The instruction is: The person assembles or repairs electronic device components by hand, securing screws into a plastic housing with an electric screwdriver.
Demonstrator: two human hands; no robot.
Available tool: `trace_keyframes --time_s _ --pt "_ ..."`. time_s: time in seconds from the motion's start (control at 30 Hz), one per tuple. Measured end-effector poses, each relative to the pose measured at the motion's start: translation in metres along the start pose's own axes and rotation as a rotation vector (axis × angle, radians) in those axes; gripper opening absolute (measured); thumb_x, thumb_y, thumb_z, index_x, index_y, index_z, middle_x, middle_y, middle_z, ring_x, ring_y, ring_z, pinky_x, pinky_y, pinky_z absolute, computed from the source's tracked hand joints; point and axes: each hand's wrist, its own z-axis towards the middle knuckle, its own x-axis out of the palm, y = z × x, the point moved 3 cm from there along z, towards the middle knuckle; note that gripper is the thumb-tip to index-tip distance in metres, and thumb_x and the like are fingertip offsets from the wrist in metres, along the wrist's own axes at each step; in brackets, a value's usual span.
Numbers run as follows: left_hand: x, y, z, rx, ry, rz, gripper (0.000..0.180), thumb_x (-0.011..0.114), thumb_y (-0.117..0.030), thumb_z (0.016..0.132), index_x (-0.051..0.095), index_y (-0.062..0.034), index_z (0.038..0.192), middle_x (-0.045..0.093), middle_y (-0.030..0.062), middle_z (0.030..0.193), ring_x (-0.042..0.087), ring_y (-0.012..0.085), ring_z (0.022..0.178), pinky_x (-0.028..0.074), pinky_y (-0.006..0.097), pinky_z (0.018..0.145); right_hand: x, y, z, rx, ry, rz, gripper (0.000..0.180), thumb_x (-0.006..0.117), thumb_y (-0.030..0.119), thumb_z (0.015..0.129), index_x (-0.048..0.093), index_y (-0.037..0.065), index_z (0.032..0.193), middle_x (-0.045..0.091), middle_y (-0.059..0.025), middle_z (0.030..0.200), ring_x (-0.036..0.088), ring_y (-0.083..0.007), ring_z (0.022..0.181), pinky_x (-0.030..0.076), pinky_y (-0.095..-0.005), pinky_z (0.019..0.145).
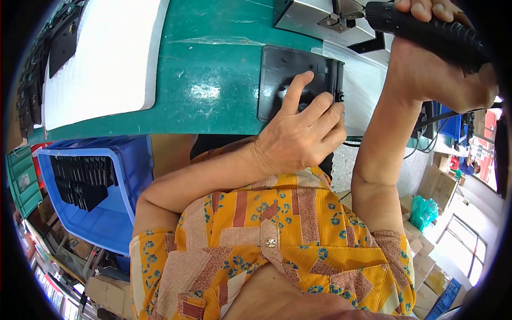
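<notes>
My left hand (306,128) rests on a flat black plastic panel (282,60) lying near the front edge of the green worktable. Its index finger stretches over the panel, apart from the other fingers, which bend near the right side; the thumb is hidden. At the upper right, my right hand (434,77) is wrapped round a black electric screwdriver (389,20), held roughly level. The driver's tip points left, at the small metal pick-up part (336,22) of a grey box-shaped device (312,16). Whether a screw sits on the tip is too small to tell.
White foam sheet (112,58) covers the table's left side, with black panels (63,45) along its far left. Below the table edge, a blue crate (88,224) holds several black parts. A dark cable (440,121) hangs at the right, beyond which cardboard boxes (437,176) are stacked.
</notes>
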Motion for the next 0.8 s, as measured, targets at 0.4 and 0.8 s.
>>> trace_keyframes --time_s 0.4,0.8 --pt "-0.002 -0.001 0.002 -0.001 -0.002 -0.008 0.009 0.075 -0.009 0.076 0.068 -0.0075 0.081 0.068 0.0056 0.103 0.063 0.0207 0.095 0.042 0.063 0.105 -0.003 -0.004 0.011 0.006 0.047 -0.056 0.074 0.065 0.073 0.076 0.070 0.007 0.110 0.059 -0.0099 0.093 0.057 -0.0246 0.082 0.044 -0.0426 0.077" --pt "-0.003 -0.003 0.000 0.005 0.033 -0.016 0.012 0.071 -0.010 0.078 0.070 -0.0061 0.090 0.069 0.0058 0.106 0.063 0.0214 0.096 0.039 0.061 0.107 -0.073 0.021 0.019 -0.011 0.060 -0.121 0.071 0.064 0.070 0.075 0.070 0.007 0.108 0.060 -0.0100 0.092 0.058 -0.0240 0.079 0.044 -0.0419 0.074"
